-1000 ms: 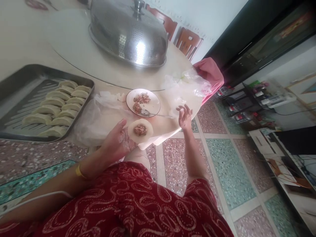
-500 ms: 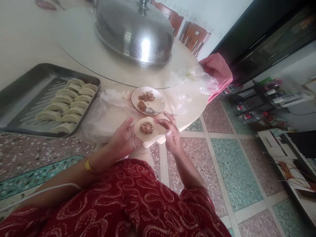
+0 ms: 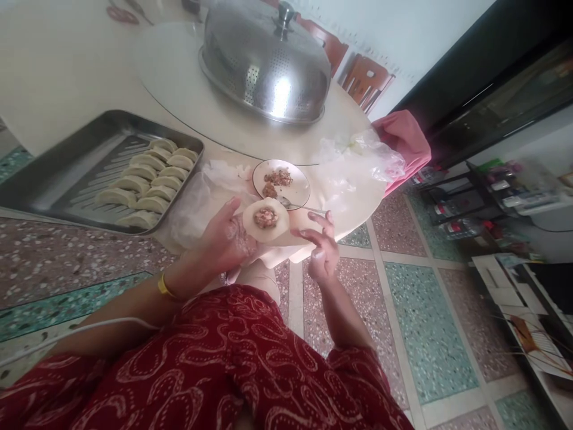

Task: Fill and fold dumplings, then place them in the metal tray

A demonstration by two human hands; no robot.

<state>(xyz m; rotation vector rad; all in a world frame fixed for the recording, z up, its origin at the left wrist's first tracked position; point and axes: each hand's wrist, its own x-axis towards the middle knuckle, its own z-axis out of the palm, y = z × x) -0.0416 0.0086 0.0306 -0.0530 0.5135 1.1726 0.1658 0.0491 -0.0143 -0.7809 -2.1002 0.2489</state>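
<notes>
My left hand (image 3: 226, 239) holds a round dumpling wrapper (image 3: 265, 220) flat on its fingers, with a lump of minced meat filling in the middle. My right hand (image 3: 321, 248) hovers just right of the wrapper, fingers loosely curled and apart, holding nothing. Just beyond the wrapper, a small white plate (image 3: 299, 191) carries more filling, and a metal spoon (image 3: 295, 206) rests on its rim. At the left a metal tray (image 3: 80, 173) holds several folded dumplings (image 3: 147, 182) in rows.
A round table (image 3: 224, 128) bears a large steel dome cover (image 3: 268, 60), crumpled clear plastic bags (image 3: 358, 158) and a pink cloth (image 3: 403, 140). Wooden chairs (image 3: 364, 80) stand behind it. The floor is terrazzo tile; a low shelf with clutter stands at the right.
My right hand left the spoon on the plate and came in beside the filled wrapper. The left hand lifted the wrapper slightly. The view shifted, so everything sits further right.
</notes>
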